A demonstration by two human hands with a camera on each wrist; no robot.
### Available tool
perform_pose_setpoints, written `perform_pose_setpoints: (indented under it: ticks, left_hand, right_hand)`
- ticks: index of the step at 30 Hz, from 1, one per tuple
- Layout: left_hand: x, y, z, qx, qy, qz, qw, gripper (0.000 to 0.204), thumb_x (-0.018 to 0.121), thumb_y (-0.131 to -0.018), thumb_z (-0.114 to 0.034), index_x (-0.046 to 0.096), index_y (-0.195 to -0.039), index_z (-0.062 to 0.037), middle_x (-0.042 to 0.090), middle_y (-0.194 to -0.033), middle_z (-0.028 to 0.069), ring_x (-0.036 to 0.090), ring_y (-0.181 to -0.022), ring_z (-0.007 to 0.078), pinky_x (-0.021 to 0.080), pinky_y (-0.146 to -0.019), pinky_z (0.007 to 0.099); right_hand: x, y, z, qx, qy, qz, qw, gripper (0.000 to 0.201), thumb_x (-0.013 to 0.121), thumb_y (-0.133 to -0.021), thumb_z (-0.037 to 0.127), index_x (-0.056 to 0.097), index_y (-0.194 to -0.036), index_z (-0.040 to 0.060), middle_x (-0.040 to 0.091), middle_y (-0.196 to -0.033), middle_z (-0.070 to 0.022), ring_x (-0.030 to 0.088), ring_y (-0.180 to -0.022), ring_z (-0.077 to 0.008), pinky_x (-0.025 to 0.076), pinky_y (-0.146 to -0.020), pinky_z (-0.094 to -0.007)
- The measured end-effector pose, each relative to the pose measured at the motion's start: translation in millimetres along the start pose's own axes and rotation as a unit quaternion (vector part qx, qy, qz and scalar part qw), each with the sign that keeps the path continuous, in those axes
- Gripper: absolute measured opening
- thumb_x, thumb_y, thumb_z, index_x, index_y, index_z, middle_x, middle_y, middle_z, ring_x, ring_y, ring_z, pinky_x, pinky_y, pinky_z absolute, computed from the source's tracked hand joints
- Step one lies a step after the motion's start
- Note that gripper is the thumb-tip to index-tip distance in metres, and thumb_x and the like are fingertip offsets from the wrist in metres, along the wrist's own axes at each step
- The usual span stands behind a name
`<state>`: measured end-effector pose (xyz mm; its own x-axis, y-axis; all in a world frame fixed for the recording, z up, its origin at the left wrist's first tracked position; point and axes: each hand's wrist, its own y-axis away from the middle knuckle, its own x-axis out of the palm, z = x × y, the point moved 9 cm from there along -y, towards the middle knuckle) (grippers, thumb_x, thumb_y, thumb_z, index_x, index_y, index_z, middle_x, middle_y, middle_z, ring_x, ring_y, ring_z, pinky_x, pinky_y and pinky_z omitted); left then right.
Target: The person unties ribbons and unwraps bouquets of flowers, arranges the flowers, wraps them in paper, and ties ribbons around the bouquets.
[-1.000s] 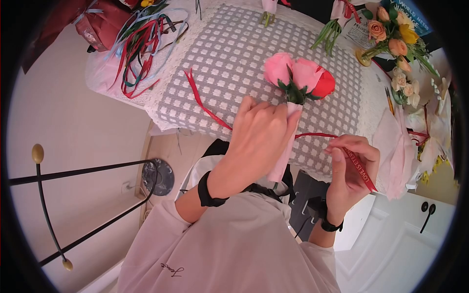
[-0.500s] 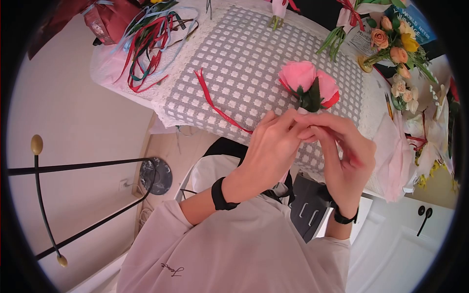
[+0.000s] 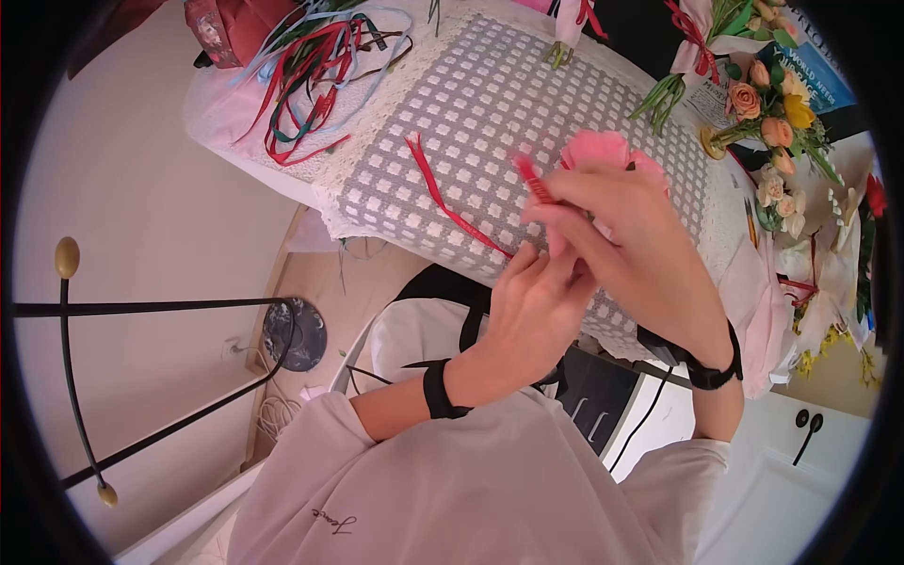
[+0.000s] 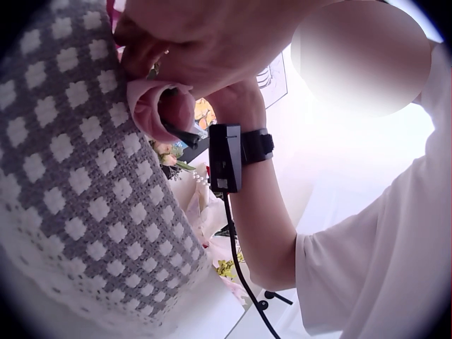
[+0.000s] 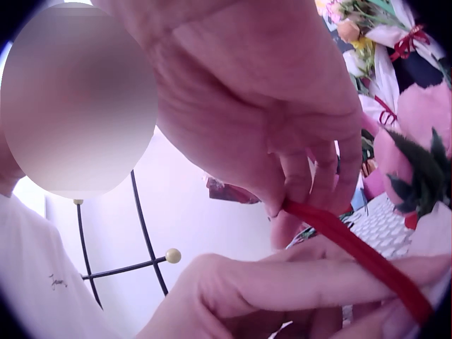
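Note:
My left hand point(image 3: 537, 315) grips the wrapped stem of a small bouquet with pink roses point(image 3: 598, 149); its pink wrapper point(image 4: 146, 109) shows as a rolled tube in the left wrist view. Above and across it, my right hand point(image 3: 650, 240) pinches a red ribbon point(image 5: 353, 247) between thumb and fingers, and the ribbon runs down to the left hand at the stem. The other ribbon length point(image 3: 435, 193) trails over the checked cloth point(image 3: 377, 202) to the left of the hands. In the head view the right hand partly hides the flowers.
Loose ribbons point(image 3: 315, 94) lie in a heap at the back left, near a dark red package point(image 3: 231, 33). At the back right are a green-stemmed bouquet point(image 3: 664, 99) and peach and yellow flowers point(image 3: 777, 132). Pink wrapping point(image 3: 753, 301) lies at the right edge.
My right hand has come from the right over to the stem and crossed above the left hand, carrying the ribbon end leftward. The left hand stays on the stem.

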<state>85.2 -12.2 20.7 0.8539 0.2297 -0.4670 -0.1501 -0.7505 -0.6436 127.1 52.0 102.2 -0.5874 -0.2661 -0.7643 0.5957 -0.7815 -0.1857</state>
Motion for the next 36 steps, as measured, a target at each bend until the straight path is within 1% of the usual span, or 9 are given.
perform_pose_setpoints:
  ticks: [4, 7, 11, 13, 20, 22, 26, 28, 36]
  left_hand:
    - [9, 9, 0, -0.014, -0.039, 0.061, 0.997, 0.018, 0.071, -0.069, -0.004, 0.072, -0.087, -0.0014, 0.065, -0.091, 0.014, 0.068, -0.074, 0.0297, 0.052, -0.064, 0.0415]
    - [11, 11, -3, -0.001, -0.042, 0.078, 0.996, 0.02, 0.072, -0.069, -0.006, 0.074, -0.089, -0.0015, 0.065, -0.083, 0.0149, 0.068, -0.072, 0.0318, 0.053, -0.06, 0.0414]
    - [7, 10, -1, -0.017, -0.027, 0.064, 0.997, 0.022, 0.073, -0.07, -0.007, 0.075, -0.091, -0.0006, 0.065, -0.079, 0.0145, 0.069, -0.072, 0.0332, 0.054, -0.058, 0.0437]
    - [6, 10, -2, -0.005, -0.042, 0.047, 0.998, 0.02, 0.075, -0.069, -0.001, 0.075, -0.089, -0.0038, 0.069, -0.081, 0.012, 0.068, -0.065, 0.0341, 0.052, -0.052, 0.044]
    - [12, 16, 6, -0.029, -0.029, 0.049, 0.998, 0.021, 0.072, -0.072, -0.005, 0.073, -0.092, 0.0005, 0.066, -0.083, 0.0139, 0.068, -0.066, 0.0314, 0.053, -0.054, 0.0423]
    - [2, 15, 6, -0.01, 0.014, -0.007, 1.0, 0.018, 0.073, -0.073, -0.003, 0.07, -0.091, 0.0002, 0.065, -0.087, 0.0122, 0.067, -0.064, 0.0296, 0.052, -0.053, 0.041]
    - [-9, 5, 4, -0.024, 0.038, -0.056, 0.997, 0.016, 0.075, -0.074, -0.002, 0.067, -0.088, -0.0014, 0.063, -0.089, 0.0107, 0.066, -0.065, 0.0272, 0.052, -0.053, 0.0398]
    - [-13, 1, 3, -0.022, 0.044, -0.082, 0.995, 0.024, 0.079, -0.076, -0.001, 0.065, -0.096, -0.0017, 0.061, -0.089, 0.0101, 0.065, -0.068, 0.0274, 0.052, -0.055, 0.0399]
    - [-10, -3, 15, -0.071, 0.096, -0.114, 0.986, 0.039, 0.084, -0.079, 0.004, 0.062, -0.112, 0.0001, 0.061, -0.096, 0.0098, 0.063, -0.07, 0.0207, 0.052, -0.057, 0.0317]
  right_hand:
    - [31, -6, -19, 0.075, -0.043, 0.09, 0.992, 0.017, 0.057, -0.101, 0.012, 0.063, -0.1, -0.0038, 0.062, -0.081, -0.0182, 0.059, -0.075, -0.0347, 0.047, -0.069, -0.0415]
    - [60, -6, -33, 0.027, 0.043, 0.161, 0.986, 0.022, 0.054, -0.105, 0.017, 0.062, -0.105, -0.0038, 0.063, -0.082, -0.0195, 0.06, -0.076, -0.0371, 0.048, -0.071, -0.0434]
    - [61, -12, -24, 0.016, 0.09, 0.112, 0.99, 0.025, 0.059, -0.103, 0.02, 0.064, -0.102, -0.0046, 0.065, -0.086, -0.0219, 0.062, -0.077, -0.0384, 0.049, -0.072, -0.0441]
    - [63, -14, -27, 0.089, -0.009, 0.146, 0.985, 0.032, 0.065, -0.098, 0.02, 0.058, -0.087, -0.01, 0.062, -0.084, -0.0287, 0.062, -0.086, -0.0459, 0.047, -0.076, -0.0507]
    - [69, -17, -32, 0.07, 0.003, 0.202, 0.977, 0.025, 0.071, -0.094, 0.017, 0.064, -0.094, -0.0067, 0.063, -0.077, -0.023, 0.061, -0.079, -0.0412, 0.049, -0.071, -0.0438]
    - [41, -11, -14, -0.002, 0.084, 0.074, 0.994, 0.018, 0.069, -0.094, 0.01, 0.062, -0.093, -0.0062, 0.062, -0.08, -0.0235, 0.06, -0.078, -0.042, 0.046, -0.067, -0.0446]
    - [16, 3, -4, 0.054, 0.091, 0.054, 0.993, 0.011, 0.065, -0.096, 0.004, 0.059, -0.094, -0.0049, 0.062, -0.081, -0.0214, 0.058, -0.076, -0.0407, 0.043, -0.065, -0.0439]
    - [-4, 14, -3, 0.054, 0.057, -0.033, 0.996, 0.009, 0.061, -0.099, 0.002, 0.056, -0.095, -0.0043, 0.059, -0.079, -0.0194, 0.054, -0.069, -0.0384, 0.042, -0.061, -0.0402]
    - [-26, 39, -7, 0.074, 0.001, -0.041, 0.996, 0.006, 0.06, -0.1, 0.0, 0.054, -0.102, -0.001, 0.059, -0.078, -0.0216, 0.057, -0.069, -0.044, 0.042, -0.058, -0.0423]
